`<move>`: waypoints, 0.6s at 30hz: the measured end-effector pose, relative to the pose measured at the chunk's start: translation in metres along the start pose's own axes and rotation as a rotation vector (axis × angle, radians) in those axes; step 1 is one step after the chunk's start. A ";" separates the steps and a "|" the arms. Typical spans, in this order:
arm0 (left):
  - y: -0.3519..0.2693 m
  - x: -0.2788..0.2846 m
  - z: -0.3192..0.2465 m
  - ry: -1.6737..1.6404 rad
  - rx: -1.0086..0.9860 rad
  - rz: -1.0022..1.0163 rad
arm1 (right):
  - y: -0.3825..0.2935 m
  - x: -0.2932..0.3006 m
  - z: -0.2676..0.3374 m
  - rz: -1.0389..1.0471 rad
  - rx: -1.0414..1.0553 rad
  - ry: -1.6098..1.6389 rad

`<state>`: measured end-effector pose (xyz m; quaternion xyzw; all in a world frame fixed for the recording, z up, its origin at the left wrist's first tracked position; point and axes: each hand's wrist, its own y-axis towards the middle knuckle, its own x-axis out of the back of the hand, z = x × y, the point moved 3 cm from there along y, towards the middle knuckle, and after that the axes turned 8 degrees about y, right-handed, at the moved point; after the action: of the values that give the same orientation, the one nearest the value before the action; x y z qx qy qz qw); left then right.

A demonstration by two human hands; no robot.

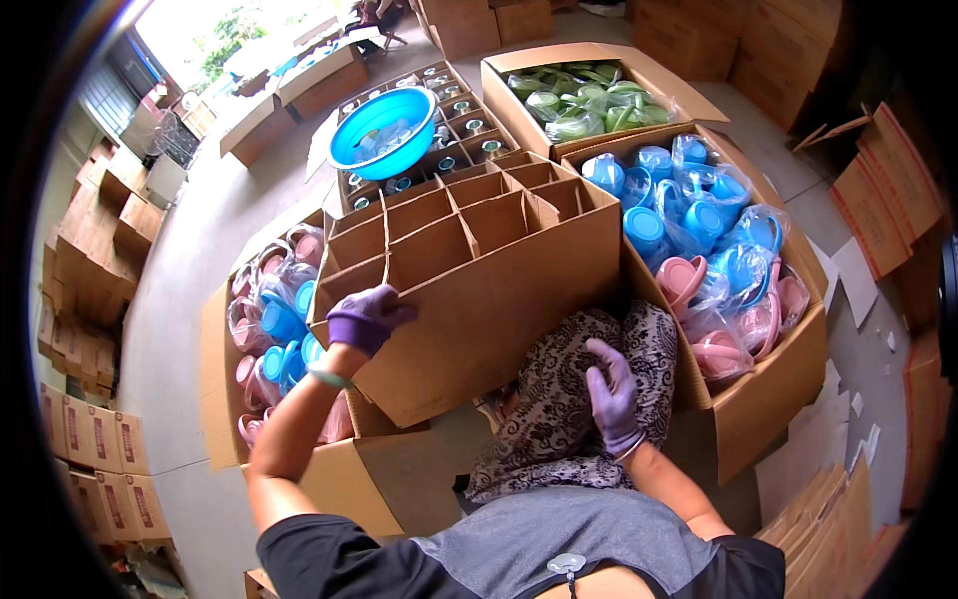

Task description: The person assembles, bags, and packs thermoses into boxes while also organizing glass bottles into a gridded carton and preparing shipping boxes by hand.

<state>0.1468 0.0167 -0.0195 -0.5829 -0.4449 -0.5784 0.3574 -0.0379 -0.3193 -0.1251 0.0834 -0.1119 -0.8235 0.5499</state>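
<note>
Straight ahead of me stands a cardboard carton (486,322) whose inside is split into cells by cardboard dividers (425,243); the cells I can see into hold nothing visible. My left hand (368,318), in a purple glove, grips its near rim at the left corner. Over my patterned trousers, my gloved right hand (614,397) hovers with thumb and fingers apart, holding nothing. Left of the carton, an open box (217,374) holds pink and blue plastic pieces (278,318) in clear bags. To the right, another open box (763,404) contains bagged blue lids (703,221) and pink ones (722,352).
Behind the carton, a blue plastic basin (352,127) with small clear parts rests on a partitioned box of metal-necked vessels (475,126). Bagged green pieces (591,97) fill a box at the back. Flattened cardboard (823,524) lies at right; stacked cartons (105,464) stand at left.
</note>
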 end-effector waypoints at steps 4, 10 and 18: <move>-0.040 0.076 -0.059 0.108 -0.190 -0.125 | -0.036 -0.003 -0.019 0.038 -0.227 0.291; -0.086 0.254 -0.138 0.255 -0.335 -0.626 | 0.014 -0.010 -0.037 0.101 -0.763 1.079; -0.026 0.459 -0.088 0.317 -0.140 -0.930 | 0.133 -0.041 0.010 0.195 -0.496 1.561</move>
<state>0.0615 -0.0085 0.4406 -0.2503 -0.5580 -0.7866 0.0847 0.0935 -0.3299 -0.0782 0.4979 0.4808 -0.4777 0.5410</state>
